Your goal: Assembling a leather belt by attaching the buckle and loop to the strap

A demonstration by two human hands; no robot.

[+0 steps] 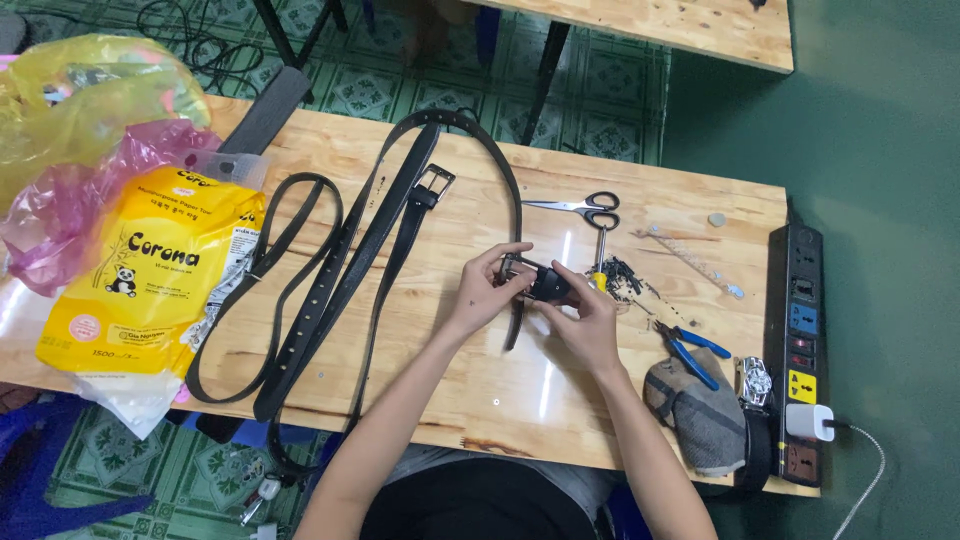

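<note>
My left hand (487, 287) and my right hand (583, 318) meet over the middle of a wooden table (420, 390). Between them they hold the buckle end (535, 280) of a black leather belt (505, 175). The left fingers pinch the metal buckle frame. The right hand grips the black strap end just beside it. The belt's strap loops away up the table and back down on the left. A second black belt (320, 290) with a silver buckle (433, 183) lies flat left of my hands.
Scissors (590, 207) and a yellow-handled tool (599, 272) lie beyond my hands. Blue-handled pliers (690, 350), a grey cloth (700, 410), a wristwatch (753, 380) and a power strip (800, 340) sit at the right. A yellow package (150, 280) and plastic bags (70, 130) fill the left.
</note>
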